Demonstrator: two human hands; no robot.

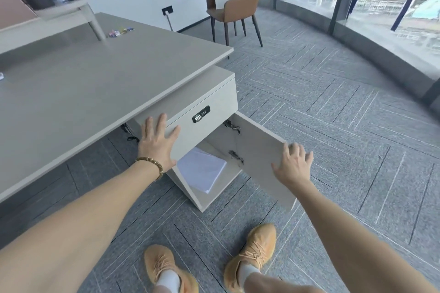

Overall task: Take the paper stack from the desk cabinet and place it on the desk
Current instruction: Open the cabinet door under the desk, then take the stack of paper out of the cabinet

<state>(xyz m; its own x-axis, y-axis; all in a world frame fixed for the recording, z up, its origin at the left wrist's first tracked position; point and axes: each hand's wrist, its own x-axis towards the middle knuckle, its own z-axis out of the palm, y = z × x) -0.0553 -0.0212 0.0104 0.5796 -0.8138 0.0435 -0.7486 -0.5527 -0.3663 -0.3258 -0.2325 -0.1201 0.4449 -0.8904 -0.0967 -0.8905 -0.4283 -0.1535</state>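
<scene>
At centre-left the left hand (158,144) lies flat, fingers spread, on the desk cabinet (209,100) front, grasping nothing. The paper stack (202,170) sits inside, lower centre. At right, the right hand (291,165) curls over the open door (259,157), seemingly gripping its edge. Loose sheets may slide when lifted.

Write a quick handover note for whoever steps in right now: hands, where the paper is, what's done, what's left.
Left hand: open, flat against the drawer front of the cabinet.
Right hand: fingers on the edge of the open cabinet door, holding nothing else.
Paper stack: lying inside the lower compartment, untouched.
Done: door opened.
Left: lift the stack out, set it on the desk.
</scene>
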